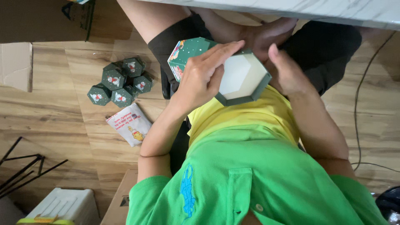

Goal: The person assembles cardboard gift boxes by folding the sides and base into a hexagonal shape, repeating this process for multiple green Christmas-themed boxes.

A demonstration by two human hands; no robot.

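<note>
**Both hands on a green hexagon box in the lap**

The left hand [204, 75] lies across the box [233, 77], its fingers stretched flat over the top edge and pointing toward the right hand, its thumb down against the pale inside face. It presses the box rather than closing around it. The right hand [287, 71] sits just beside the box on the far side from the left hand, thumb raised and touching the rim, palm against the box's outer wall; its fingers are hidden behind the box, so how tightly they curl cannot be told.

The box is six-sided, dark green outside with a picture printed on one side wall, and white inside. Its open face is tilted up toward the camera. It sits between the two hands, over the person's lap, just above the yellow-and-green shirt [250, 166].

Out past the left forearm, on the wooden floor [62, 121], stands a tight cluster of small green hexagon boxes [121, 81], each with a small figure on its lid, touching one another. Nearer the body than that cluster lies a white printed packet [129, 123], flat on the floor. Beyond the hands, at the top of the view, runs the edge of a pale marble tabletop [333, 10]. To the right of the right arm a thin dark cable [357, 104] trails over the floor.
</note>
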